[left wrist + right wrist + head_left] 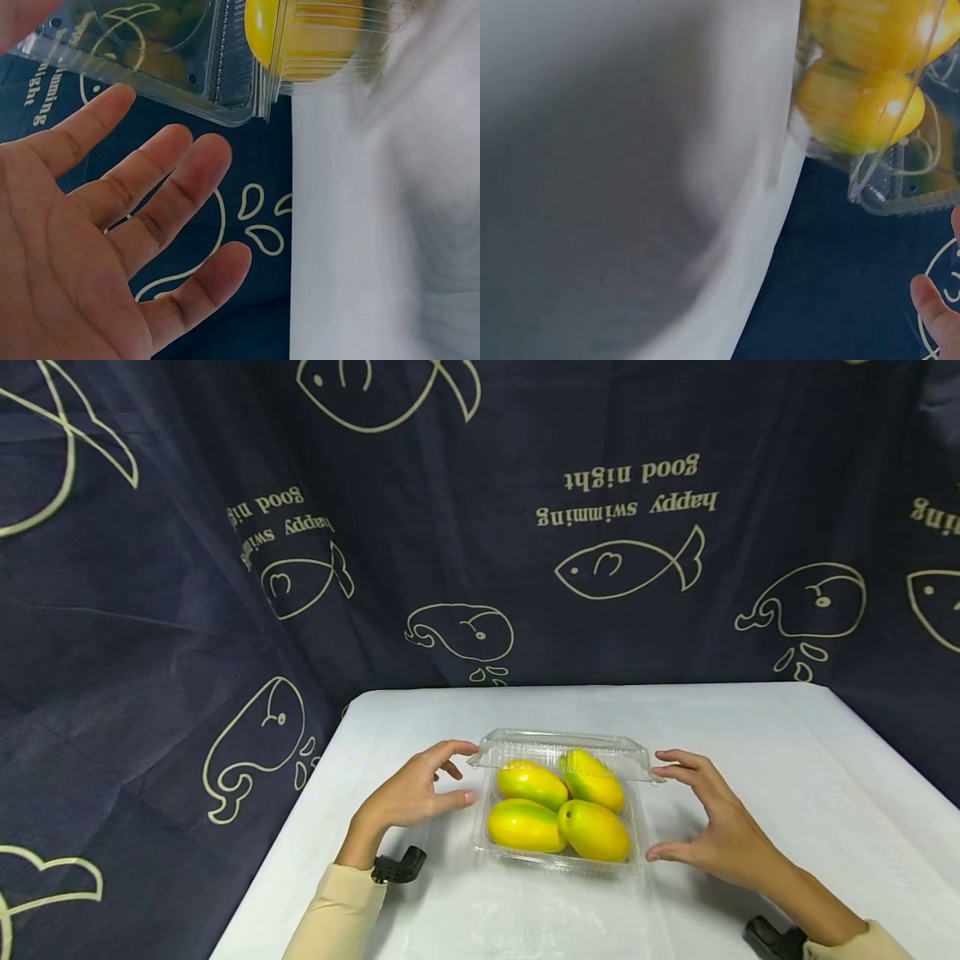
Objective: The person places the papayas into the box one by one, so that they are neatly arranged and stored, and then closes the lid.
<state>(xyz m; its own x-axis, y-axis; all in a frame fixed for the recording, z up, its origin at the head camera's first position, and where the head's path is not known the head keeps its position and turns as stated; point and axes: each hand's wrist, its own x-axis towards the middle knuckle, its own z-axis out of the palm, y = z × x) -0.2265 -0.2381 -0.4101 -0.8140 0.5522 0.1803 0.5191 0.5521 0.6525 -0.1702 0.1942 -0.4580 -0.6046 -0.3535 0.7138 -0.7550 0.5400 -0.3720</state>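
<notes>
Several yellow-green mangoes [527,825] lie in a clear plastic clamshell container [517,857], whose hinged lid [558,740] stands raised at the far side. At the container's left is my left hand [416,791], fingers extended, index fingertip at the lid's left corner; whether it touches is hard to tell. In the left wrist view, the other fingers of that hand [97,225] are spread and hold nothing. My right hand [731,835] is at the right side, its upper fingertips close to the lid's right corner and its thumb near the base. Most of this hand is outside the right wrist view.
The container stands on a white-covered table [705,718]. Behind and to the left hangs a dark blue curtain [480,527] printed with fish and whales. Black wrist cameras [400,865] are strapped to both forearms.
</notes>
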